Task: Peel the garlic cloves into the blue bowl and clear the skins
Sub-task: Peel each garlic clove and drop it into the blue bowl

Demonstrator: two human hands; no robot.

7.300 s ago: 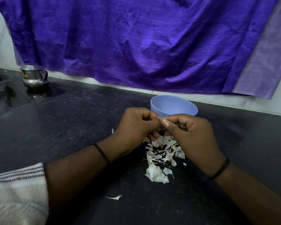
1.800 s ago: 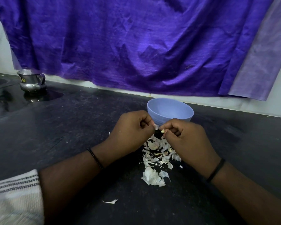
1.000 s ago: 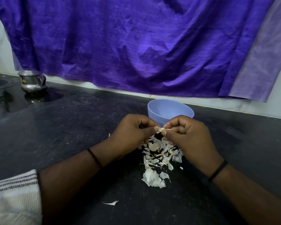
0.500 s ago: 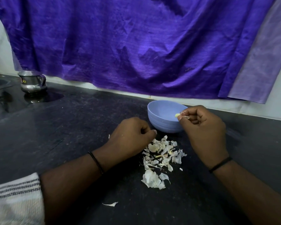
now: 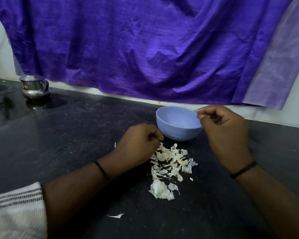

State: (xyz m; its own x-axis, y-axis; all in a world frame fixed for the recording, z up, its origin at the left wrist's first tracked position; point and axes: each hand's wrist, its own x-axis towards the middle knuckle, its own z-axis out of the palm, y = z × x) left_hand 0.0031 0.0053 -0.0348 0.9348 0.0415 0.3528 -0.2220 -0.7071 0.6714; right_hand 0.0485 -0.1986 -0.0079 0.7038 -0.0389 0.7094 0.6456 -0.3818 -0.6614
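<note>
A person's 2 hands sit apart over a dark tabletop (image 5: 72, 152). The right hand (image 5: 226, 135), fingers curled with nothing visible in them, hovers at the rim of the blue bowl (image 5: 176, 130). The left hand (image 5: 136, 149) rests in a loose fist beside a pile of garlic skins (image 5: 169, 166). A small pale piece lies inside the bowl.

The left hand (image 5: 138, 144) lay curled, knuckles up. The right hand (image 5: 224, 133) hung farther off, fingers loosely curled, fingertips (image 5: 199, 111) pointing left.
</note>
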